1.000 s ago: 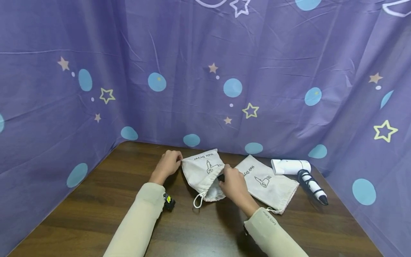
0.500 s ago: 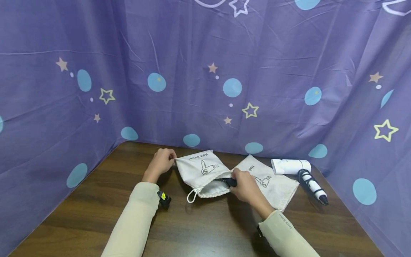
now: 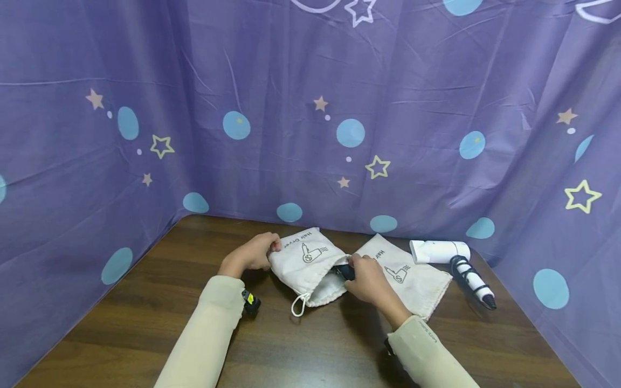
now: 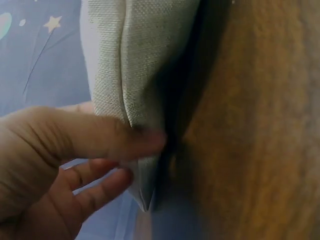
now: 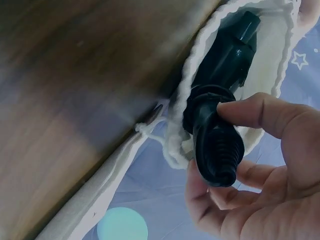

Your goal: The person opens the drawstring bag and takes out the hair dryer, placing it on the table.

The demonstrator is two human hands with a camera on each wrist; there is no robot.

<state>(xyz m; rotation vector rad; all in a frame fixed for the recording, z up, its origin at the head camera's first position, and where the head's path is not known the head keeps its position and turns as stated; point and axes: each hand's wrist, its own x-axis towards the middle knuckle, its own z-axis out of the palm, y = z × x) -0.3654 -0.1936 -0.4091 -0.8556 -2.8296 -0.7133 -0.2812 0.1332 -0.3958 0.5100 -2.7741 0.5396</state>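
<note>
A white drawstring bag (image 3: 296, 267), printed "Hair Dryer", lies on the table with its mouth gaping toward the front right. My left hand (image 3: 253, 252) holds the bag's left corner. In the left wrist view the thumb crosses the cloth (image 4: 140, 65) near the corner, with fingers on the other side. My right hand (image 3: 367, 277) is at the bag's mouth, gripping the end of a black hair dryer (image 5: 220, 65) between thumb and fingers. Most of this dryer lies inside the bag; its ribbed cord end sticks out past the rim.
A second printed drawstring bag (image 3: 417, 285) lies flat just right of my right hand. Beyond it, at the table's right edge, rests a white hair dryer (image 3: 441, 251) with black cord wound on its handle (image 3: 473, 280). A purple curtain (image 3: 291, 81) hangs behind the table.
The right hand moved rightward with the dryer's end. The left hand shifted left, then back right, and now sits farther over the bag's corner. The bag's mouth turned more to the right.
</note>
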